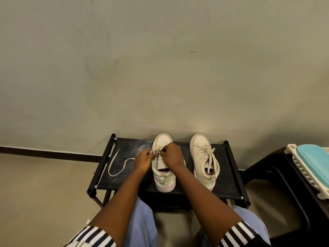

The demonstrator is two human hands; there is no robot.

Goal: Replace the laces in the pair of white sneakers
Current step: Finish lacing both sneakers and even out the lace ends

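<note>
The pair of off-white low-top leather sneakers stands side by side on the black fabric-topped bench, straight ahead of you at 12 o'clock. The left sneaker has a pale pink-tinged sole at the heel, a pull tab and a tongue lying bare over most of its length. Only a cream flat lace crosses it, near the toe end.

Your left hand pinches that lace at the sneaker's 9 o'clock side. Your right hand has its grip clenched on the lace from the 3 o'clock side, knuckles up over the eyelets.

The right sneaker sits just beside it, apart from both hands and laced along its whole throat. Its loose lace ends trail back into the shoe opening, where a purplish lining shows.

A spare cream lace lies in a loose U on the bench at 9 o'clock from the left sneaker.

At 3 o'clock, on a dark stand, a white slatted plastic basket carries a turquoise cover. What lies inside it is hidden.

Both sneakers point toes to 12 o'clock, toward the wall, and heels to 6 o'clock, toward you. Their long axes run near parallel.
</note>
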